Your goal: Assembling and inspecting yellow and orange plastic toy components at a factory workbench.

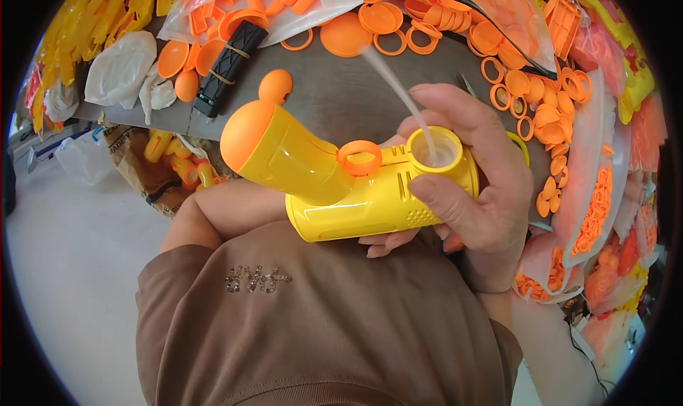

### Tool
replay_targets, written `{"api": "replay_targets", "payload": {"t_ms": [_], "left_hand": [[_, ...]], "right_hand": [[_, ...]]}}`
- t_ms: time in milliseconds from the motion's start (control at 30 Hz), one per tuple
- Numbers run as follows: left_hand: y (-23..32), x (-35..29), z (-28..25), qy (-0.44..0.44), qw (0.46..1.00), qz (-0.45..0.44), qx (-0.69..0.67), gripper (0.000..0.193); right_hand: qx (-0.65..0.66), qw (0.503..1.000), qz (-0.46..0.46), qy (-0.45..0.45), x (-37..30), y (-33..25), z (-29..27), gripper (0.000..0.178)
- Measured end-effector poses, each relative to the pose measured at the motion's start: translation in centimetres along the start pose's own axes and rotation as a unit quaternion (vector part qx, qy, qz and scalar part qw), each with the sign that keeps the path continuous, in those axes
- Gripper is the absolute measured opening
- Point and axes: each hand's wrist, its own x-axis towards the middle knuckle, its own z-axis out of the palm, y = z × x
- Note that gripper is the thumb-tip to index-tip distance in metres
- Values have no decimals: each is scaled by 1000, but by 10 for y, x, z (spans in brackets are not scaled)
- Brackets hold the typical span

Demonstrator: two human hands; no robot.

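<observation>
I hold a glossy yellow plastic toy body, which has an angled arm with an orange domed end and an orange ring on top. A translucent whitish tube sticks up out of the round opening at its right end. My right hand is closed around that end, thumb by the opening's rim and index finger arched behind it near the tube. From below, my left hand grips the body; only some fingertips show under its lower edge.
On the grey table lie an orange ball-like part, a black ribbed bar with bands, and many orange cups and rings. Bags of orange parts crowd the right. A brown sack with yellow parts stands left.
</observation>
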Motion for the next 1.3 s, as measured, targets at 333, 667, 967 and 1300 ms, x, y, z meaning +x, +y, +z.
{"api": "replay_targets", "payload": {"t_ms": [333, 667, 967, 1300], "left_hand": [[-12, 3, -3, -60, 992, 106, 16, 43], [1, -8, 15, 91, 991, 80, 60, 43], [4, -5, 12, 105, 992, 71, 22, 43], [7, -9, 12, 122, 991, 59, -23, 43]], "right_hand": [[32, 998, 34, 29, -20, -3, 8, 60], [-100, 985, -139, -20, -25, 1, 7, 56], [-187, 961, -205, 6, -20, 0, 11, 54], [-191, 952, -238, 12, -17, 2, 13, 54]]}}
